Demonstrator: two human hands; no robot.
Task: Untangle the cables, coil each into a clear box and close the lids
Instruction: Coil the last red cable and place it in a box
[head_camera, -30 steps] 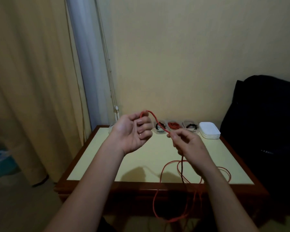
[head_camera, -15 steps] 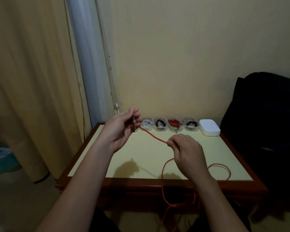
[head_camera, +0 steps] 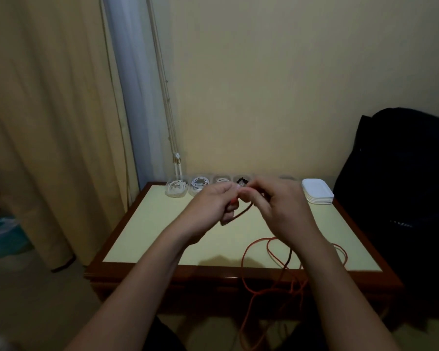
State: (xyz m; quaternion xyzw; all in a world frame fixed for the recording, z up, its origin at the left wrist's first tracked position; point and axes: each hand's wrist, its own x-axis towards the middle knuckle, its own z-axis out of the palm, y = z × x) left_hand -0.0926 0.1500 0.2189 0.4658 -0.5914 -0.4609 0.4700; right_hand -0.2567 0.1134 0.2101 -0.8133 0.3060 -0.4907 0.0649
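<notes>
I have both hands raised close together above the middle of the desk (head_camera: 162,236). The left hand (head_camera: 208,206) has its fingers curled and pinches the red cable (head_camera: 241,212) near one end. The right hand (head_camera: 284,214), just beside it at 3 o'clock, has its fingers curled round the same cable, though blur smears the fingertips. A short stretch of cable runs between the two hands. The rest lies in loose loops on the desk at 5 o'clock from the hands and spills over the near edge at 6 o'clock.

Along the far edge, at 12 o'clock, stands a row of clear boxes (head_camera: 177,192). Those towards 11 o'clock hold coiled white cables (head_camera: 200,183), and the next holds a black cable (head_camera: 241,183); any further boxes are hidden behind the hands. A stack of white lids (head_camera: 317,193) sits at 1 o'clock. A black bag (head_camera: 403,186) leans beside the desk at 3 o'clock, and a curtain (head_camera: 48,122) hangs at 9 o'clock
</notes>
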